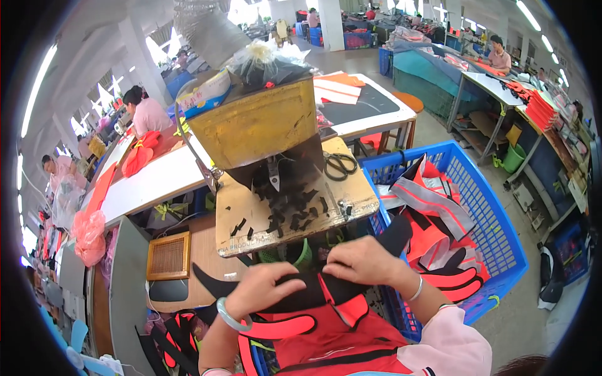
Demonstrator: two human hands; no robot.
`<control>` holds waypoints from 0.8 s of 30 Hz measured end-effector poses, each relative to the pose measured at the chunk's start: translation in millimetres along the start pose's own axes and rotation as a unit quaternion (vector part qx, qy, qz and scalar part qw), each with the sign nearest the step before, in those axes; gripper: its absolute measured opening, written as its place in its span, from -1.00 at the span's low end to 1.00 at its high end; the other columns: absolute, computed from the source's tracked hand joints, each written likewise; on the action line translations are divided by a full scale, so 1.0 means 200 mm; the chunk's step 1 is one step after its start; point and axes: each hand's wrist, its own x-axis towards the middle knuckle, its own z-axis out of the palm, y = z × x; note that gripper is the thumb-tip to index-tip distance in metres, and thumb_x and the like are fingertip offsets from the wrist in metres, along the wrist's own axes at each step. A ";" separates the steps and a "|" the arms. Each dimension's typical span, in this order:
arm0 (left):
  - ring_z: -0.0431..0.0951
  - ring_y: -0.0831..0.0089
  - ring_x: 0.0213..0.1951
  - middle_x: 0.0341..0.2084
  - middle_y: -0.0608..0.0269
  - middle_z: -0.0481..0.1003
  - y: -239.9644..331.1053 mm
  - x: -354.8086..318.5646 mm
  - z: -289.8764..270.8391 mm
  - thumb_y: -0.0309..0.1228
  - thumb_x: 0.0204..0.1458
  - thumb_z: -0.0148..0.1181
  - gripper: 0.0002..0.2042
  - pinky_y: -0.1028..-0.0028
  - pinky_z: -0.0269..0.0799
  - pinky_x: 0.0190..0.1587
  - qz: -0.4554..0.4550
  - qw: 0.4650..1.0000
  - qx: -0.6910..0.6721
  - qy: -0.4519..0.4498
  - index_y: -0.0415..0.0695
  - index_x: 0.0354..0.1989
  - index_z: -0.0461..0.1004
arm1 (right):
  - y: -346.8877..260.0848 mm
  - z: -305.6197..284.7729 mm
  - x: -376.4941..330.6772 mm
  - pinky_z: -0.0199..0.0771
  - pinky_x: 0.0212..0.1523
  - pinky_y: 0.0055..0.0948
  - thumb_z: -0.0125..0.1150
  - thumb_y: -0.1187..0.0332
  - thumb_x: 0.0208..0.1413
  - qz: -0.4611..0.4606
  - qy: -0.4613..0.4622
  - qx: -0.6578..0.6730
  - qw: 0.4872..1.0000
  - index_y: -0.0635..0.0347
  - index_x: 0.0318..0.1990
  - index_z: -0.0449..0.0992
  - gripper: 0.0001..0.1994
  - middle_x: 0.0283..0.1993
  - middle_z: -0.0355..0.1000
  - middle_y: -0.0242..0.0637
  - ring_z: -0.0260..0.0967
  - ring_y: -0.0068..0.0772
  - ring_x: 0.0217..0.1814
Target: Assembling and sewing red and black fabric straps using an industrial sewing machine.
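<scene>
A black fabric piece with bright red-orange panels [307, 293] is stretched across my lap, its dark pointed ends sticking out to either side. My left hand [266, 289] presses on its left part, fingers curled over the edge and thumb lying across it. Slightly higher, my right hand [360, 260] grips the right part, with fingertips bent down into the cloth. A red-orange strip hangs from the middle between the hands. Just beyond is a wooden board [235, 213] strewn with small black scraps [291, 213], under a yellow metal machine housing [257, 128].
Black-handled scissors [340, 167] lie on the board's right. A blue plastic basket [501, 219] on my right holds red and grey reflective garments [433, 213]. A wooden-framed panel [168, 256] lies at left. Co-workers sit at tables farther off, including a person in pink [149, 114].
</scene>
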 end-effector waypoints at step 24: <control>0.48 0.56 -0.30 -0.41 0.24 0.56 -0.63 0.56 -0.36 -0.23 0.09 0.28 -0.64 0.51 0.39 -0.23 -0.137 0.984 -0.105 0.047 -0.34 -0.14 0.56 | 0.57 0.07 0.72 0.37 -0.36 -0.14 0.15 0.17 0.19 0.052 -0.005 -0.021 0.998 0.25 -0.39 0.50 -0.70 -0.45 0.44 -0.03 0.40 0.09 -0.36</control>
